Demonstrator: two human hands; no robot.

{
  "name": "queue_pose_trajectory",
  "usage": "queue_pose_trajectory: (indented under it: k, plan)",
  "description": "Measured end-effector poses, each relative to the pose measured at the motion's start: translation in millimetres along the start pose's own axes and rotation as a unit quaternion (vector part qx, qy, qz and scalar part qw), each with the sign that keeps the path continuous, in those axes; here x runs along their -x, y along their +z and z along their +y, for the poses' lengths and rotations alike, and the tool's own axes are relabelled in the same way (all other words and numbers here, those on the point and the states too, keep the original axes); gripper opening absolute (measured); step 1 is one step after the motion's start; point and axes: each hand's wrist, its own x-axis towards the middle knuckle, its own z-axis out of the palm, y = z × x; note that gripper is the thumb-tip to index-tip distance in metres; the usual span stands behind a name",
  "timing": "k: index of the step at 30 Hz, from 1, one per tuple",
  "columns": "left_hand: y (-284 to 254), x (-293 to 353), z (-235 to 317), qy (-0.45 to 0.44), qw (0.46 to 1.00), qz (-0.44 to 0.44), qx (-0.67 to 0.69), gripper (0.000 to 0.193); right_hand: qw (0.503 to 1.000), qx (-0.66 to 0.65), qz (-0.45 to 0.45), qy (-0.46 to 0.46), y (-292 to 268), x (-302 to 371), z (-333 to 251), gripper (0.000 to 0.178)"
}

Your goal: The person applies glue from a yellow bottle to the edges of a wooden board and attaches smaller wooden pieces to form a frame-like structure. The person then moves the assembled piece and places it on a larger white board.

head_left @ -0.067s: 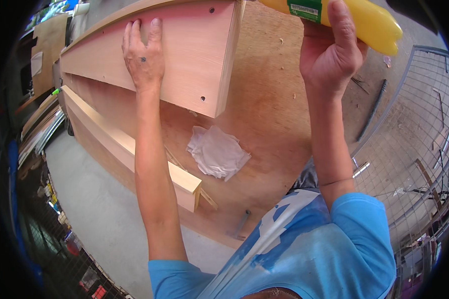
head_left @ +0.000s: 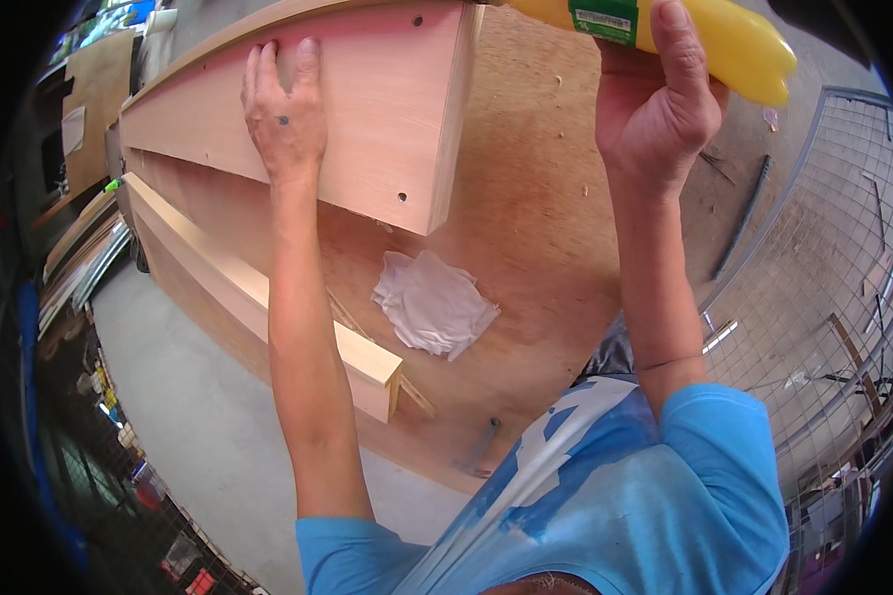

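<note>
almost nothing has changed since the earlier frame: both hands keep their places, and only the far end of the yellow bottle [head_left: 739, 50] sits a very little more to the left and higher. the pale wooden piece [head_left: 382, 109], the crumpled white cloth [head_left: 437, 302] and the shirt [head_left: 605, 486] look the same as before.

the brown work surface [head_left: 531, 198] is of wood, with some small shavings on it. the cloth lies on this surface, just beyond the near corner of the pale wooden piece, which shows dark round holes near its end. a long narrow beam [head_left: 367, 362] lies on the left side, passing under the left forearm in my sight. farther out are the grey floor [head_left: 198, 397] and, on the right, a wire mesh panel [head_left: 804, 238] with a dark bar [head_left: 742, 218] near it.

the left hand [head_left: 286, 114] rests flat on the pale wooden piece, its fingers pointing away and partly spread. the right hand [head_left: 660, 119] is raised at the upper right and is closed around the yellow bottle, the thumb lying across its near side; how the other fingers go behind it, i cannot tell.
</note>
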Motion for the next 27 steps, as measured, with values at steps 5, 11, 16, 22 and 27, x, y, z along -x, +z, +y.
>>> queue_pose_trajectory:
  k: [5, 11, 16, 22, 27]
  plan:
    - [0.9, -4.5, 0.1, 0.005, 1.000, 0.003, 0.002, 0.072, 1.000, 0.003, 0.012, 0.010, -2.8, -5.6, 10.9, 0.031]
    - [1.1, -5.3, -0.4, 0.004, 1.000, 0.003, 0.007, 0.072, 1.000, -0.004, 0.004, 0.013, -4.7, 0.8, 1.0, 0.031]
    - [2.0, -6.0, -0.1, 0.010, 1.000, 0.001, 0.003, 0.072, 1.000, -0.006, 0.004, 0.020, -7.3, -0.4, 2.2, 0.031]
    - [0.5, -5.1, 1.3, 0.007, 1.000, 0.000, 0.015, 0.072, 1.000, -0.008, 0.001, 0.024, -5.5, 10.6, 2.3, 0.030]
    - [0.1, -3.7, 2.0, 0.005, 1.000, 0.000, 0.005, 0.071, 1.000, -0.010, 0.001, 0.019, -5.2, 10.1, 1.2, 0.030]
